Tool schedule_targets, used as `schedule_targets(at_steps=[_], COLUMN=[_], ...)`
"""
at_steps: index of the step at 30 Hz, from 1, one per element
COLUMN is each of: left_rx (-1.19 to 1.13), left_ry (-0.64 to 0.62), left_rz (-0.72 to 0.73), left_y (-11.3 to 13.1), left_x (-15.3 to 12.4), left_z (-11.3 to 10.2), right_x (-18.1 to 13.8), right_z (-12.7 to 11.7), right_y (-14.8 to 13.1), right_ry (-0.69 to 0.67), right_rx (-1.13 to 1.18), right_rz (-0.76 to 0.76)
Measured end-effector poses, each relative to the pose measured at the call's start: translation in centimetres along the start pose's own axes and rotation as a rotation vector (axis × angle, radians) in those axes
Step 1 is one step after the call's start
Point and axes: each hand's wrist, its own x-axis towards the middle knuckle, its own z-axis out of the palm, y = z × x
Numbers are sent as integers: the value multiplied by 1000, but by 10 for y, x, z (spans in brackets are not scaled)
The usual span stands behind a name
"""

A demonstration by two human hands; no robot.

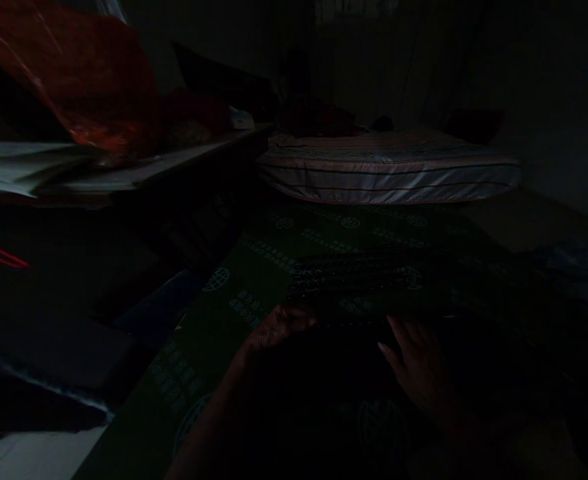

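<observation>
The picture is very dark. A green board [269,287] printed with white globes and lettering lies in front of me. My left hand [287,321] is closed at the left end of a dark, thin edge marked with small pale dots; what its fingers hold is too dark to make out. My right hand [419,357] rests over the same dark area, fingers stretched forward and thumb apart. Just beyond both hands, several dark strips [349,273] with pale dots lie side by side across the board.
Past the board's far end lies a mattress with a striped cover [389,177]. To the left stands a table [159,167] bearing an orange plastic bag [109,80] and a small white box [242,119]. Bluish cloth [574,263] lies at the right.
</observation>
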Motion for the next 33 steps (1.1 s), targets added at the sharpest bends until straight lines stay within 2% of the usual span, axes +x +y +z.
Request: schedule_targets(at_steps=[9,20,23,33], left_rx=[-6,-67,-37,10], left_ry=[7,-21,5,-27], left_rz=[4,31,26,15], left_y=[-2,7,4,-9], left_x=[1,-1,0,3], left_z=[1,2,1,-3], right_x=[-1,0,0,0], right_z=[3,1,2,2], right_y=[2,1,1,1], right_ry=[-28,-19,-9,-12], right_rx=[-11,4,14,5], right_rz=[7,13,6,11])
